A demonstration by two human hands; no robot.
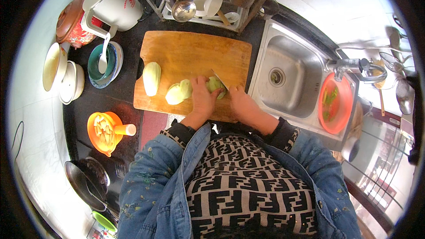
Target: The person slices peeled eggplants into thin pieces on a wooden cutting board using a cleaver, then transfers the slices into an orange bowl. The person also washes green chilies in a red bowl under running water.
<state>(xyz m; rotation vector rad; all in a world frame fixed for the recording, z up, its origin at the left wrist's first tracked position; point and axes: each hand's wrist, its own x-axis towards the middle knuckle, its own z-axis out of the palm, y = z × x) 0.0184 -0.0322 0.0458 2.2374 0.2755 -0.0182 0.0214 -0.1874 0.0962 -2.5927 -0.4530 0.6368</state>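
Note:
A wooden cutting board (pixel 192 49) lies on the dark counter. A whole pale green peeled vegetable (pixel 151 79) rests at its left, and cut slices (pixel 177 93) lie in the middle. My left hand (pixel 202 99) grips a piece of the vegetable (pixel 215 84) at the right of the slices, fingers curled over it. My right hand (pixel 245 108) is closed on the handle of a knife (pixel 219 78), whose blade is at that piece.
A steel sink (pixel 287 71) with a red basin (pixel 337 113) is right. An orange strainer of cut pieces (pixel 104 133), pans (pixel 82 181), stacked bowls (pixel 95 64) and a white kettle (pixel 108 6) stand left. A rack (pixel 241 17) of utensils is behind the board.

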